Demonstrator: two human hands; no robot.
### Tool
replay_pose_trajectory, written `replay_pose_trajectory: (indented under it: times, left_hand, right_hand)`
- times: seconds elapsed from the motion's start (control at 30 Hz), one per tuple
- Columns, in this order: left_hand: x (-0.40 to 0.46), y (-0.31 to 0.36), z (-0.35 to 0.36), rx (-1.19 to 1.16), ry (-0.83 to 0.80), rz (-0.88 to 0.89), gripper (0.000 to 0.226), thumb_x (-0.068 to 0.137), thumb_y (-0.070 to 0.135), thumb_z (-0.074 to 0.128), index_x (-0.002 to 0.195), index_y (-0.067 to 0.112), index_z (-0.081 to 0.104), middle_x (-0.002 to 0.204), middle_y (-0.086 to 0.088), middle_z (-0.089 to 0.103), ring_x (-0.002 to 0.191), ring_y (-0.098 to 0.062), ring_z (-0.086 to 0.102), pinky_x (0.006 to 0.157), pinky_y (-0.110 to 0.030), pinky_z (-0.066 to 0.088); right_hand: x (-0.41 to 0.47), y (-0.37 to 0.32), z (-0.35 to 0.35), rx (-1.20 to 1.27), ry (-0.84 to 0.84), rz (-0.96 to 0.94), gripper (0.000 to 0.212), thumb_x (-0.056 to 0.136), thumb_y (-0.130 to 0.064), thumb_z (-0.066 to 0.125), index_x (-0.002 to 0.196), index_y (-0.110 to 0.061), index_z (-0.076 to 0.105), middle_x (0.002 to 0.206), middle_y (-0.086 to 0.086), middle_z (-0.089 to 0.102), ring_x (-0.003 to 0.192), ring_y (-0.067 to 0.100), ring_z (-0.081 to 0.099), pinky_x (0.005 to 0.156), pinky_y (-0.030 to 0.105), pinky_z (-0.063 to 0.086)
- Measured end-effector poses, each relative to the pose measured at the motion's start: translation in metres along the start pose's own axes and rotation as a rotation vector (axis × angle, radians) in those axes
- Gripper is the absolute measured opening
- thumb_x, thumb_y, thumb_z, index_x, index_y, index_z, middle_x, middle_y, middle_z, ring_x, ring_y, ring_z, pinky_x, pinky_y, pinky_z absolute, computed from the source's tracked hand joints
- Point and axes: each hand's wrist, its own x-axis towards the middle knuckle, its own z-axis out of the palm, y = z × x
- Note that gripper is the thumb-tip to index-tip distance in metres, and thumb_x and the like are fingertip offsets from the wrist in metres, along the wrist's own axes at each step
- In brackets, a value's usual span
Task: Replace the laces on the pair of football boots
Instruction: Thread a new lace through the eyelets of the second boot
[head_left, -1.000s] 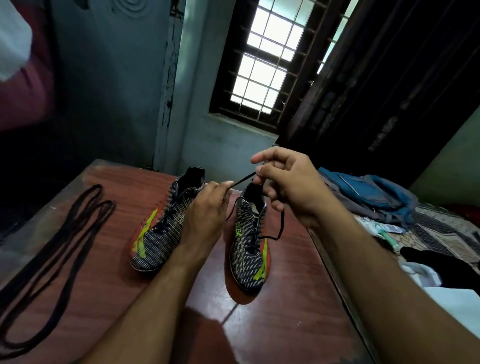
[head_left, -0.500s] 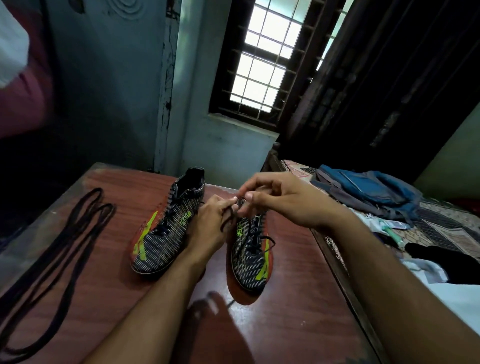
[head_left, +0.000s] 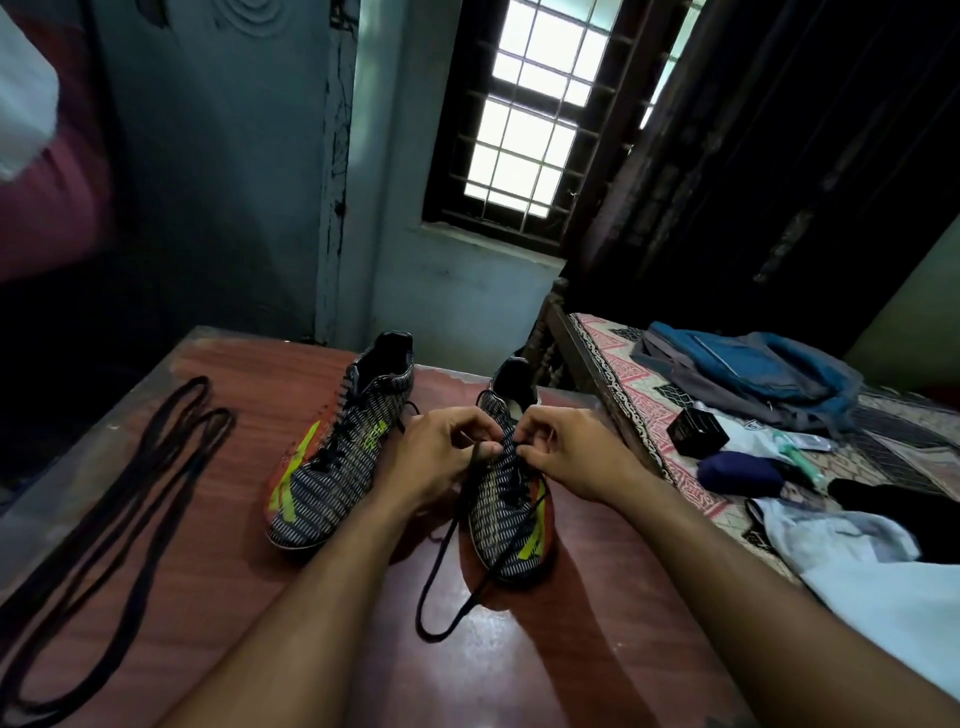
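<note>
Left hand (head_left: 434, 457) and right hand (head_left: 566, 452) each pinch the black lace (head_left: 441, 551) over the right boot (head_left: 511, 499) on the desk (head_left: 234, 545); spare laces (head_left: 119, 519) lie left

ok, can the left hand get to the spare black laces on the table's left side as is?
Probably yes: bare red-brown wooden table lies between the left hand and the loose black laces, but it must first release the boot lace.
</note>
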Motion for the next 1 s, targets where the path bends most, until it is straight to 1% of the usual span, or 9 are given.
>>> replay_pose_trajectory:
  times: [0.17,0.27,0.47,0.57,0.63,0.7,0.8,0.93,1.0]
  left_hand:
    - [-0.002,0.004,0.008,0.038,0.034,0.051,0.020,0.086,0.024,0.082,0.097,0.031,0.067,0.081,0.015,0.070,0.072,0.003,0.064,0.069,-0.021,0.051]
    - [-0.002,0.002,0.008,0.056,0.026,0.061,0.023,0.086,0.024,0.081,0.100,0.032,0.064,0.082,0.013,0.070,0.068,0.002,0.060,0.065,-0.018,0.045]
    - [0.000,-0.001,0.007,0.064,0.033,0.077,0.036,0.087,0.020,0.080,0.114,0.033,0.061,0.082,0.012,0.070,0.066,0.003,0.061,0.066,-0.024,0.049]
    - [0.001,-0.004,0.005,0.036,0.011,0.061,0.043,0.085,0.019,0.081,0.117,0.037,0.059,0.080,0.015,0.070,0.071,-0.003,0.065,0.073,-0.036,0.058]
    - [0.002,-0.006,0.004,0.003,-0.009,0.053,0.047,0.084,0.017,0.082,0.119,0.037,0.058,0.079,0.015,0.071,0.073,-0.009,0.068,0.076,-0.045,0.060]
    - [0.001,-0.006,0.005,-0.009,-0.021,0.059,0.050,0.084,0.015,0.082,0.122,0.036,0.058,0.079,0.014,0.070,0.073,-0.009,0.068,0.078,-0.046,0.059]
    - [0.001,-0.004,0.004,-0.005,-0.019,0.087,0.054,0.086,0.017,0.081,0.129,0.037,0.056,0.081,0.011,0.070,0.076,-0.006,0.067,0.079,-0.041,0.059]
    - [0.000,0.000,0.000,0.026,-0.017,0.100,0.062,0.087,0.017,0.080,0.140,0.036,0.054,0.085,0.009,0.071,0.078,-0.005,0.067,0.077,-0.030,0.057]
    - [0.000,0.001,-0.001,0.035,-0.016,0.090,0.064,0.088,0.017,0.080,0.142,0.037,0.054,0.087,0.010,0.072,0.079,-0.003,0.067,0.076,-0.024,0.054]
  right_hand:
    - [0.010,0.006,0.002,0.127,-0.048,0.053,0.020,0.083,-0.014,0.078,0.077,-0.031,0.069,0.065,-0.005,0.062,0.056,-0.001,0.052,0.067,0.024,0.050]
    - [0.011,0.010,0.005,0.163,-0.075,0.038,0.019,0.082,-0.013,0.079,0.081,-0.028,0.068,0.066,-0.006,0.061,0.058,0.001,0.052,0.069,0.028,0.050]
    - [0.006,0.017,0.017,0.268,-0.022,0.008,0.015,0.087,-0.025,0.082,0.082,-0.034,0.070,0.063,-0.013,0.058,0.059,-0.001,0.049,0.063,0.022,0.043]
    - [0.005,0.016,0.022,0.306,-0.034,-0.004,0.020,0.090,-0.024,0.079,0.080,-0.039,0.071,0.063,-0.014,0.060,0.061,0.000,0.051,0.065,0.025,0.045]
    - [0.005,0.016,0.023,0.326,-0.049,0.005,0.021,0.090,-0.021,0.079,0.081,-0.039,0.072,0.065,-0.010,0.061,0.063,0.003,0.052,0.066,0.027,0.045]
    - [0.007,0.014,0.022,0.310,-0.061,0.009,0.024,0.089,-0.017,0.079,0.081,-0.038,0.070,0.066,-0.009,0.061,0.062,0.002,0.052,0.064,0.024,0.044]
    - [0.007,0.010,0.020,0.227,-0.045,0.011,0.028,0.089,-0.017,0.078,0.080,-0.040,0.066,0.068,-0.008,0.063,0.060,-0.003,0.052,0.060,0.014,0.040]
    - [0.004,0.009,0.027,0.255,0.008,0.005,0.023,0.089,-0.019,0.078,0.080,-0.038,0.068,0.072,0.002,0.067,0.060,0.000,0.052,0.059,0.014,0.041]
    - [0.002,0.009,0.032,0.317,0.036,0.008,0.019,0.089,-0.016,0.078,0.083,-0.031,0.070,0.068,-0.002,0.062,0.059,-0.001,0.048,0.058,0.013,0.039]
